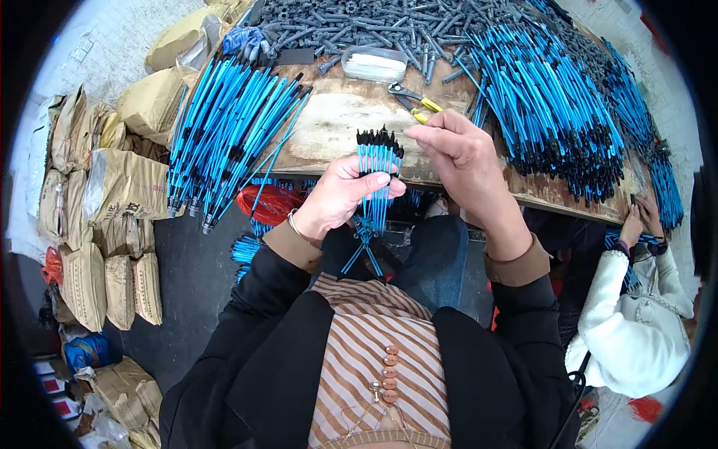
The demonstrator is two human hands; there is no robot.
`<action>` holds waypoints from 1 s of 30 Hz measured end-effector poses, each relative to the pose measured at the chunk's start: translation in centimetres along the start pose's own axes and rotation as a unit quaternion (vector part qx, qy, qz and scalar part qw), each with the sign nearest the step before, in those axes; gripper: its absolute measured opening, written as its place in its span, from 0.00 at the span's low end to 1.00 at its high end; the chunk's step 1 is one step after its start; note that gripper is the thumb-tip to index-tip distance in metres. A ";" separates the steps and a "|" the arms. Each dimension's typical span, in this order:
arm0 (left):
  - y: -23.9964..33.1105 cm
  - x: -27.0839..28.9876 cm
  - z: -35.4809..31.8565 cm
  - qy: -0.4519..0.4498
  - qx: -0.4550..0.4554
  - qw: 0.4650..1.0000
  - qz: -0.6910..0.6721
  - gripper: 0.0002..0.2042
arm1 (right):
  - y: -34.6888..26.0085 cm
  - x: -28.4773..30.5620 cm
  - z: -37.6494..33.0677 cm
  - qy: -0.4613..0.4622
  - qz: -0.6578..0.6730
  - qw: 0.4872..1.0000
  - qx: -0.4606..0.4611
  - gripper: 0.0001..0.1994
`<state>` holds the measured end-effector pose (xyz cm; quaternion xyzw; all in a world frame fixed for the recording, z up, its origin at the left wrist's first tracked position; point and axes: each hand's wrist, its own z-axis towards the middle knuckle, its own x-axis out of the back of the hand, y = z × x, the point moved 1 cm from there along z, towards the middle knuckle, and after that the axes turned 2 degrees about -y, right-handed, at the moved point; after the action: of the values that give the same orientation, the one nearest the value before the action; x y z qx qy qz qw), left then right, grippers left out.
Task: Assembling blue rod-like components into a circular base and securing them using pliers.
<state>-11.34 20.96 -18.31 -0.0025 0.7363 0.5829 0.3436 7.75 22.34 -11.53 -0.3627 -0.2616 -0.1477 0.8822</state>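
In my left hand (pixel 344 187) is a bundle of thin blue rods (pixel 378 196) with black tips, held upright above my lap. The thumb lies across its front. The rods' lower ends cross and splay below the hand. My right hand (pixel 465 159) is raised just right of the black tips, apart from them. Its thumb and forefinger come together in a pinch; whatever may be between them is too small to make out. Behind that hand, yellow-handled pliers (pixel 416 102) lie on the wooden table (pixel 325 123).
Blue rods are heaped at the table's left (pixel 228 135) and right (pixel 553 112). Dark grey plastic parts (pixel 359 26) cover the back, behind a clear tray (pixel 374 65). Brown paper sacks (pixel 127 183) stack up on the left. A co-worker in a white sleeve (pixel 609 292) handles rods at right.
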 end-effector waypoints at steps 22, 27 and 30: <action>0.2 0.2 0.2 -0.009 0.022 1.000 0.002 0.09 | -0.4 -0.2 0.9 -0.006 -0.105 0.992 0.069 0.10; 0.3 0.3 0.1 -0.006 0.026 1.000 0.015 0.10 | -0.4 -0.6 0.6 -0.011 0.009 1.000 0.024 0.09; 0.2 0.5 0.1 -0.021 0.023 0.999 0.014 0.10 | -0.1 -0.5 0.9 -0.018 -0.009 0.998 0.057 0.09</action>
<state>-11.72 21.34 -18.39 0.0280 0.7420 0.5706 0.3509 6.99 22.98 -11.19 -0.3118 -0.2888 -0.1343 0.8952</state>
